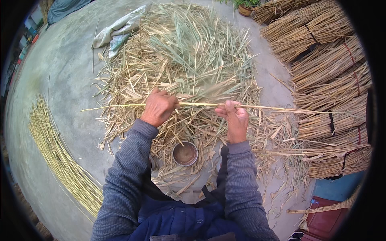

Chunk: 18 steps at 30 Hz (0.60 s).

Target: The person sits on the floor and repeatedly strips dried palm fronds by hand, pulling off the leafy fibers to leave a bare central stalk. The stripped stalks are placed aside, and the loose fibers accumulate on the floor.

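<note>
A long, thin reed stalk (197, 104) stretches sideways in front of me, its thin end to the left and its other end over the tied bundles at the right. My left hand (160, 107) is closed round it, the back of the hand turned up. Further right along the stalk, my right hand (234, 117) pinches it between thumb and fingers. Beneath both hands spreads a wide heap of dry stripped leaves (177, 52), green towards the back and straw-coloured nearer me. A small round metal bowl (185, 154) with something brownish inside sits between my feet.
Tied bundles of dry stalks (329, 84) are stacked along the right side. A pile of yellowish peeled stalks (60, 160) lies on the concrete floor (72, 80) at left. A whitish sack (118, 30) rests by the heap's far left; a potted plant (244, 9) stands at the back.
</note>
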Each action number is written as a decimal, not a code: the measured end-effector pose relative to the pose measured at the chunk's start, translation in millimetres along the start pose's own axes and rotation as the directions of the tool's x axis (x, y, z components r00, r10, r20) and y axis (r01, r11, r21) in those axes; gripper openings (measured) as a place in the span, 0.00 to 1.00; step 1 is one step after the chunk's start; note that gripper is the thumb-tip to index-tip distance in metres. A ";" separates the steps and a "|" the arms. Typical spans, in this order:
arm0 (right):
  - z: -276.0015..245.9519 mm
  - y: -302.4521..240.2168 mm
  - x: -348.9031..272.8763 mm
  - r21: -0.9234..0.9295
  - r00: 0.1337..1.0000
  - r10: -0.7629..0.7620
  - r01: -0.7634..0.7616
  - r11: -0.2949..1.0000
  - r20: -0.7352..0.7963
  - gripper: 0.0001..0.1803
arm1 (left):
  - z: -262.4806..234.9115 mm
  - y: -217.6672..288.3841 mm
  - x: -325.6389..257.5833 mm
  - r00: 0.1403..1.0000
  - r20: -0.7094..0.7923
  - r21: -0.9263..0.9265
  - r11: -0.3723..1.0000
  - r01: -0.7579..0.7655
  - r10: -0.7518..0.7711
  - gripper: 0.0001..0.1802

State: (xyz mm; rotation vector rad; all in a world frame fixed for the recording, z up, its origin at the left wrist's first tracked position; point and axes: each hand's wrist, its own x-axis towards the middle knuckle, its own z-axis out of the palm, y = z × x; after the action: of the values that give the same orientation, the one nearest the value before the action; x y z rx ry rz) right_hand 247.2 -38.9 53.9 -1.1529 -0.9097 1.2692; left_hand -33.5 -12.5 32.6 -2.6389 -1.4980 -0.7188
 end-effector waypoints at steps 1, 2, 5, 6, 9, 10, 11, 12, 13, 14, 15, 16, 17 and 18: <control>-10.9 -7.6 3.1 -0.022 0.998 -0.035 0.034 0.999 -0.046 0.19 | -4.6 -14.6 -6.7 0.997 0.049 0.059 0.997 0.055 -0.058 0.10; -21.0 -14.2 6.0 -0.031 0.995 -0.021 0.018 0.999 -0.094 0.19 | -11.1 -30.3 -12.4 0.984 0.122 0.115 0.987 0.113 -0.127 0.11; -32.9 -20.7 7.7 -0.034 0.983 0.015 -0.022 0.999 -0.180 0.18 | -23.9 -47.5 -21.4 0.931 0.222 0.146 0.954 0.261 -0.289 0.12; -29.1 -17.5 6.6 -0.009 0.990 0.026 -0.027 1.000 -0.138 0.18 | -23.9 -42.6 -20.2 0.941 0.218 0.055 0.966 0.254 -0.260 0.12; -4.9 -1.3 -0.5 0.055 0.999 0.052 -0.052 0.997 -0.007 0.18 | -7.4 -1.1 -3.2 0.990 0.089 -0.346 0.928 0.137 -0.113 0.18; 3.9 4.2 -2.8 0.052 0.998 0.063 -0.064 0.997 0.016 0.18 | 0.2 15.6 3.0 0.991 0.090 -0.440 0.889 0.128 -0.098 0.18; 12.0 8.8 -4.9 0.059 0.997 0.063 -0.065 0.996 0.045 0.18 | 6.0 27.4 9.5 0.998 0.017 -0.477 0.877 0.056 -0.054 0.16; 18.3 12.0 -5.9 0.071 0.995 0.049 -0.055 0.996 0.086 0.18 | 8.6 33.8 13.1 0.992 0.053 -0.523 0.843 0.125 -0.114 0.14; 22.5 14.2 -7.5 0.064 0.993 0.046 -0.053 0.997 0.105 0.19 | 12.3 40.8 16.8 0.990 0.052 -0.580 0.802 0.140 -0.135 0.13; 24.0 14.6 -7.3 0.049 0.995 0.038 -0.043 0.998 0.089 0.18 | 14.3 44.5 18.7 0.988 0.028 -0.646 0.751 0.135 -0.154 0.12; 24.8 15.2 -7.5 0.051 0.996 0.033 -0.038 0.998 0.087 0.18 | 16.5 47.2 20.6 0.985 -0.022 -0.672 0.732 0.114 -0.174 0.09; 24.7 15.3 -7.3 0.063 0.996 0.017 -0.023 0.998 0.086 0.18 | 17.1 47.8 21.0 0.967 0.091 -0.729 0.646 0.227 -0.236 0.09; 23.6 15.1 -7.0 0.048 0.996 0.042 -0.047 0.998 0.083 0.18 | 16.8 46.0 21.1 0.933 0.189 -0.772 0.541 0.334 -0.306 0.08; 22.4 15.0 -6.6 0.043 0.995 0.056 -0.060 0.997 0.082 0.18 | 17.1 45.1 21.3 0.884 0.317 -0.787 0.425 0.447 -0.343 0.08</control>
State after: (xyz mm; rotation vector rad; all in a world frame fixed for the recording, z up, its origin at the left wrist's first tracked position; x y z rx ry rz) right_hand 221.3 -43.3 44.8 -1.1061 -0.9075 1.3851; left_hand 19.1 -15.5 35.0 -2.9138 -2.3204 -1.8052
